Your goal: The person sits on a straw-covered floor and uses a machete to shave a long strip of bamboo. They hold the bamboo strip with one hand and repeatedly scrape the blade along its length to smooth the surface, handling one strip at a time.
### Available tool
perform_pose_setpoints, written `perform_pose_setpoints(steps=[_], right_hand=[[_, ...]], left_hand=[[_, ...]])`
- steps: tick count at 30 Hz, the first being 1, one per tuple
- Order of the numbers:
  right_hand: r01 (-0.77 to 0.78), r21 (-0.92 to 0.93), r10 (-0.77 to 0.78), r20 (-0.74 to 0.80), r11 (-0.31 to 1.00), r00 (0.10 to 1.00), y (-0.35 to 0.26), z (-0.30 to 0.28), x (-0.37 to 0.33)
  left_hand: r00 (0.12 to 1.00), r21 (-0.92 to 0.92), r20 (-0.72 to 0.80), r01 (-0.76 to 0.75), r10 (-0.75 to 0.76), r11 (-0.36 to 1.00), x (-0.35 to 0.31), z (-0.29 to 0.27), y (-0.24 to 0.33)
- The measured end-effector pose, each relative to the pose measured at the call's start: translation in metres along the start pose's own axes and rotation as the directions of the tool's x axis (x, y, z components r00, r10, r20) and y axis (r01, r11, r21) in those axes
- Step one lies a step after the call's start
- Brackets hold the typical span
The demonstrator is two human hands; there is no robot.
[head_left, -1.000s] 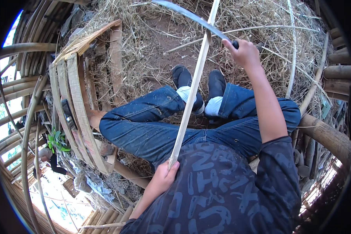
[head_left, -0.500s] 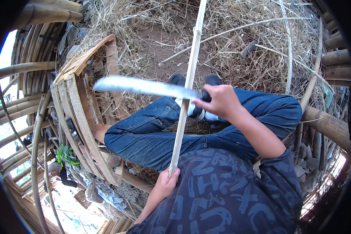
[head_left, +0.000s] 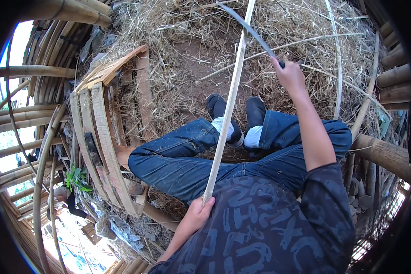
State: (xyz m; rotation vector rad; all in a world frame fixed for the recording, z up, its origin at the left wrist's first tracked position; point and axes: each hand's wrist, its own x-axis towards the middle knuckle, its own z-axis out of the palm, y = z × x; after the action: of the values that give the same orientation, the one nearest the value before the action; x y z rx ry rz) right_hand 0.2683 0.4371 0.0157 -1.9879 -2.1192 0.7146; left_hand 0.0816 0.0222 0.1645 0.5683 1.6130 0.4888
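A long pale bamboo strip (head_left: 229, 102) slants from my waist up past my shoes, and its far end runs out of the picture. Around its near end, close to my shirt, my left hand (head_left: 199, 213) is closed. My right hand (head_left: 289, 77) grips the dark handle of a machete (head_left: 253, 33), arm stretched out beyond my feet. The blade points up and to the left and crosses the strip near its far part. Whether the edge touches the strip, I cannot tell.
A slatted wooden crate (head_left: 98, 102) stands on the left. Dry shavings (head_left: 178, 27) cover the ground ahead, with thin bamboo strips (head_left: 338, 68) among them on the right. A thick bamboo pole (head_left: 383, 150) lies beside my right knee. Bamboo walls (head_left: 32, 71) close in both sides.
My right hand has moved forward and to the right with the machete, from over my shoes to the strip's far part. The blade has swung upward. My left hand keeps its grip.
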Motion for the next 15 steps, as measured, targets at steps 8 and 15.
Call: perform_pose_setpoints(steps=[8, 15], right_hand=[[0.169, 0.377, -0.241, 0.151, 0.911, 0.959, -0.008, 0.020, -0.159], [0.447, 0.424, -0.560, 0.189, 0.788, 0.807, -0.048, -0.003, -0.229]], left_hand=[[0.995, 0.029, -0.072, -0.066, 0.067, 0.997, 0.002, 0.008, 0.004], [0.988, 0.263, -0.131, -0.047, 0.084, 0.964, -0.003, 0.007, 0.019]])
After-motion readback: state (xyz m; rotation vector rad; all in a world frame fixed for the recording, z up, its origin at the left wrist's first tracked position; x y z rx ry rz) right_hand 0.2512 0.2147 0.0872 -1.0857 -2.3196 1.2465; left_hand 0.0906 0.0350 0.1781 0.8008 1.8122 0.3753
